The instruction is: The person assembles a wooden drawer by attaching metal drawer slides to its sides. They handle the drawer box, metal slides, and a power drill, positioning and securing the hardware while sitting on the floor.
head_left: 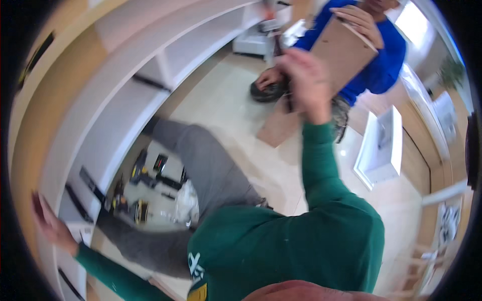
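My left hand [50, 226] lies against the edge of the long white cabinet [100, 113], its fingers stretched out and holding nothing. My right hand [307, 83] is raised in front of me and smeared by motion. Its fingers are too blurred to read. Beyond its fingertips is a blurred dark red, upright thing [277, 44], and I cannot tell whether the two touch. Behind my right hand, a person in blue [394, 57] holds a brown board [346, 55] by its upper edge. That person's other hand rests by a dark shoe [267, 92].
Between my legs, a drill [141, 169], other tools and a crumpled clear plastic bag [187, 204] lie on the floor. Dark metal slides [79, 203] line the cabinet's inside. A white drawer box [381, 148] stands at the right. Another brown board [278, 125] lies near the person.
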`<state>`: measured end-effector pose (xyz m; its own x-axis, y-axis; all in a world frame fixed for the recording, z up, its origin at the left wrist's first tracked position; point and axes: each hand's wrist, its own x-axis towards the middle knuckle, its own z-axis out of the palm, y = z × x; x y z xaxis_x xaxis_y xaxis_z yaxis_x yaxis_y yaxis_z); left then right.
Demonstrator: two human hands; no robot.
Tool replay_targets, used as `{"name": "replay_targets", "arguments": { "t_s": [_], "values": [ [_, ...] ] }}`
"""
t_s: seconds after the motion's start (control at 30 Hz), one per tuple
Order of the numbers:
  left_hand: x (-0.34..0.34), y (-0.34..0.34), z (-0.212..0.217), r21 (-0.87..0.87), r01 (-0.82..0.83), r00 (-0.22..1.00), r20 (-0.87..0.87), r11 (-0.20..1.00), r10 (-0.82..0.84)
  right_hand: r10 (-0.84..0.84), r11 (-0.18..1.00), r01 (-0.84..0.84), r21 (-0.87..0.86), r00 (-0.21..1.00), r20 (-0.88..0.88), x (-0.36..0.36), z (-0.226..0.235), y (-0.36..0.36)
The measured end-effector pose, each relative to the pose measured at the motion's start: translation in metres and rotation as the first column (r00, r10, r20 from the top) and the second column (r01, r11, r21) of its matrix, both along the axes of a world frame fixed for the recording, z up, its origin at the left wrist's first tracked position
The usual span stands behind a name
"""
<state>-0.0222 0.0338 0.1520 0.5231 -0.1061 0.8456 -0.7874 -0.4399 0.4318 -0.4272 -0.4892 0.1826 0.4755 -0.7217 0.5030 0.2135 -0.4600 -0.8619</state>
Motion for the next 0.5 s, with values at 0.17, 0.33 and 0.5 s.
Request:
{"name": "replay_targets", "arguments": {
  "t_s": [0.17, 0.33, 0.5],
  "values": [
    [0.007, -0.043, -0.041, 0.033, 0.082, 0.99, -0.115, 0.996, -0.077, 0.24, 0.969, -0.233, 0.085, 0.967, -0.085, 0.013, -0.043, 0.017],
    [-0.055, -0.042, -0.165, 0.26, 0.021, 0.729, -0.665, 0.965, 0.163, 0.492, 0.832, -0.314, 0.458, 0.798, -0.348, 0.107, -0.174, 0.063],
    [-0.086, -0.017, -0.254, 0.381, 0.172, 0.55, -0.802, 0.909, 0.232, 0.636, 0.749, -0.41, 0.521, 0.666, -0.389, 0.194, -0.21, 0.072]
  ]
}}
